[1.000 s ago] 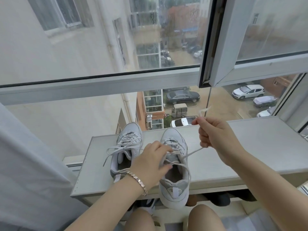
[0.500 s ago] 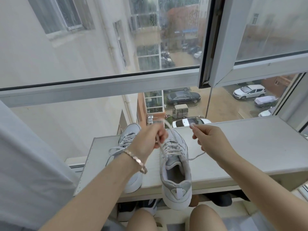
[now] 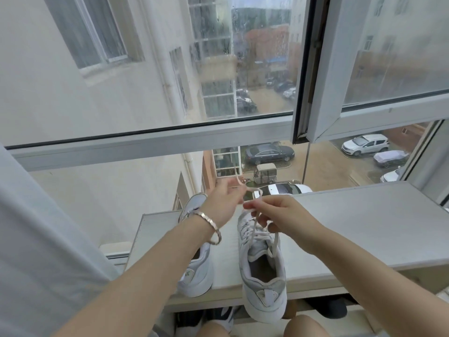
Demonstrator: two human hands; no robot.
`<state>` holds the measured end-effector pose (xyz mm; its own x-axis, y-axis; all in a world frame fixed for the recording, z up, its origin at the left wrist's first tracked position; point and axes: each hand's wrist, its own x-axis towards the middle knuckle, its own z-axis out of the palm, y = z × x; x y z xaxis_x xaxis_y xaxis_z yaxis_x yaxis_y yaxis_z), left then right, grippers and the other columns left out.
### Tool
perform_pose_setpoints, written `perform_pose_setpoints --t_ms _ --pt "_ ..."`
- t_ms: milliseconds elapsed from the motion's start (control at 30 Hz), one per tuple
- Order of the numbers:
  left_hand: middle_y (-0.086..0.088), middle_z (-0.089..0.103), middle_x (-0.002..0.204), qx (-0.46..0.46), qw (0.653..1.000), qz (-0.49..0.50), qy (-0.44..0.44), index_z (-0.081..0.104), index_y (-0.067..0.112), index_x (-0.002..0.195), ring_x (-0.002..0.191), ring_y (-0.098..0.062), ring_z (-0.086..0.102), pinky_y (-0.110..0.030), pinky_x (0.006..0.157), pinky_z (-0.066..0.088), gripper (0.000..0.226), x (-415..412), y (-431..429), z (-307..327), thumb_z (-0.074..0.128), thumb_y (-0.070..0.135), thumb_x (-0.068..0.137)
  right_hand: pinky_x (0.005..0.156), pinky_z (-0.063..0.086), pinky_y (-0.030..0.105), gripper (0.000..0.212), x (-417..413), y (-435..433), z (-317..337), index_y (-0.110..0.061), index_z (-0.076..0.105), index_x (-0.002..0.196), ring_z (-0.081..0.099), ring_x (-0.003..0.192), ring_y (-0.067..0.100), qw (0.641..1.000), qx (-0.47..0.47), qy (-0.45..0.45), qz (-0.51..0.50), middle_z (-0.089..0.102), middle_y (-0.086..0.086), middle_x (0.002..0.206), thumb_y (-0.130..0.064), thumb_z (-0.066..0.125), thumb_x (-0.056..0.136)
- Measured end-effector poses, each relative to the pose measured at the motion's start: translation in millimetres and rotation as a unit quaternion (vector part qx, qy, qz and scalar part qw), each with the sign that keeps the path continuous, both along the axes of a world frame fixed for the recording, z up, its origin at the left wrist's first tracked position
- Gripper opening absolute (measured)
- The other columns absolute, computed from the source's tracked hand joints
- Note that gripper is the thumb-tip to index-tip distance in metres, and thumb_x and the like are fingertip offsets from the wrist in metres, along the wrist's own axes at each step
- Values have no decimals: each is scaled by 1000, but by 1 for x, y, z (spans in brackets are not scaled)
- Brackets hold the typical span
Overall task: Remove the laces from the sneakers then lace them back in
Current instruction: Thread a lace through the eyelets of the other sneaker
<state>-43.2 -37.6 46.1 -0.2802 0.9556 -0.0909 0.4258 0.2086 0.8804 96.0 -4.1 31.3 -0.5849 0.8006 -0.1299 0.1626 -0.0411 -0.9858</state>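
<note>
Head view. Bottom edge: two bare knees (image 3: pixel 305 328), w/ dark shoes (image 3: pixel 328 308) stowed under a white shelf (image 3: pixel 364 227). On the shelf stand two pale grey-white sneakers, heels toward the person, toes toward the window. The right-hand sneaker (image 3: pixel 263 278) sits w/ its heel overhanging the shelf's front edge; lacing shows across its forefoot and the collar gapes open. The left-hand sneaker (image 3: pixel 198 273) stands just beside it, not touching, and is largely hidden behind the left forearm. Only its heel and toe show, so its lacing can't be told.

Above the right-hand sneaker's forefoot both hands work one white lace (image 3: pixel 253 229). It rises from the eyelets to the right hand (image 3: pixel 284 217), whose thumb and forefinger pinch it, other fingers curled under. A second strand drops from that hand down the shoe's right side to the collar. From the pinch a short loop arcs across to the left hand (image 3: pixel 222 203), which grips the lace in curled fingers, the free tip sticking up above the knuckles. A metal bracelet (image 3: pixel 213 227) circles the left wrist.

L. edge: pale fabric (image 3: pixel 36 239), poss. a curtain. Beyond the shelf: white window frame (image 3: pixel 145 139), w/ a sash (image 3: pixel 325 93) swung open at right and rain-spotted glass. Outside, far below: a dark car (image 3: pixel 268 154), a white car (image 3: pixel 365 144), a small covered three-wheeler (image 3: pixel 264 172) and pale apartment blocks.
</note>
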Motion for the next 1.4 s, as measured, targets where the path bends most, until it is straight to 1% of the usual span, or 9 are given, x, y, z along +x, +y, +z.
perform_pose_setpoints --t_ms 233,367,500,600,733,967,1167,1267,1400 --pt "-9 50 67 72 991 -98 52 65 -4 82 63 -15 43 -25 60 35 31 16 -15 -32 55 23 91 42 34 13 18 10 2 -4 -4 68 87 44 46 7 996 34 -9 -82 56 -6 52 -19 57 91" --pt "1 66 70 87 992 -78 -44 68 21 77 67 -10 62 -19 68 50 24 21 -18 -34 51 20 93 40 36 12 28 13 7 -6 -25 51 103 45 37 1 987 72 -15 -140 58 -7 45 -17 69 83" --pt "6 66 62 72 992 -81 -57 65 21 74 65 -7 64 -6 61 45 29 20 -22 -37 45 20 96 42 34 11 5 13 6 -2 -18 64 84 41 37 1 978 173 -71 -96 60 -10 47 -20 62 88" --pt "9 60 54 96 994 -38 -34 61 30 63 60 -4 60 -9 59 44 35 14 -24 -41 49 19 94 49 34 19 31 15 3 -3 -9 66 76 40 49 9 968 189 -165 4 57 -1 60 -29 51 94" --pt "10 59 58 111 993 -34 -3 64 26 73 50 7 53 -5 51 38 27 10 -24 -41 49 17 94 58 31 26 19 22 -4 -12 -5 62 68 41 64 16 943 213 -233 107 48 16 75 -3 52 84" --pt "10 56 57 116 992 -39 -4 61 24 70 45 5 49 -6 48 36 27 13 -23 -40 49 17 94 52 41 13 13 21 -2 -20 -12 67 73 50 53 6 990 113 35 -84 61 1 61 -3 76 71" --pt "4 65 62 77 992 48 -86 65 19 70 69 -13 64 -29 78 53 27 13 -21 -40 51 20 93 71 45 14 46 21 -3 -24 -21 69 63 61 75 1 984 92 92 -122 70 -9 82 -25 39 98" --pt "-5 71 73 55 910 163 -377 55 10 67 77 -17 68 -33 77 51 33 3 -14 -38 45 21 96 90 50 29 57 28 6 -25 -15 52 51 66 92 13 952 -105 255 -131 70 4 79 -27 28 101" --pt "-4 53 49 110 754 209 -613 41 11 61 39 -10 51 -26 53 53 39 -6 -5 -29 40 20 99 69 55 33 46 33 14 -34 -13 34 58 48 45 18 917 -221 285 -171 33 1 46 -31 30 100"
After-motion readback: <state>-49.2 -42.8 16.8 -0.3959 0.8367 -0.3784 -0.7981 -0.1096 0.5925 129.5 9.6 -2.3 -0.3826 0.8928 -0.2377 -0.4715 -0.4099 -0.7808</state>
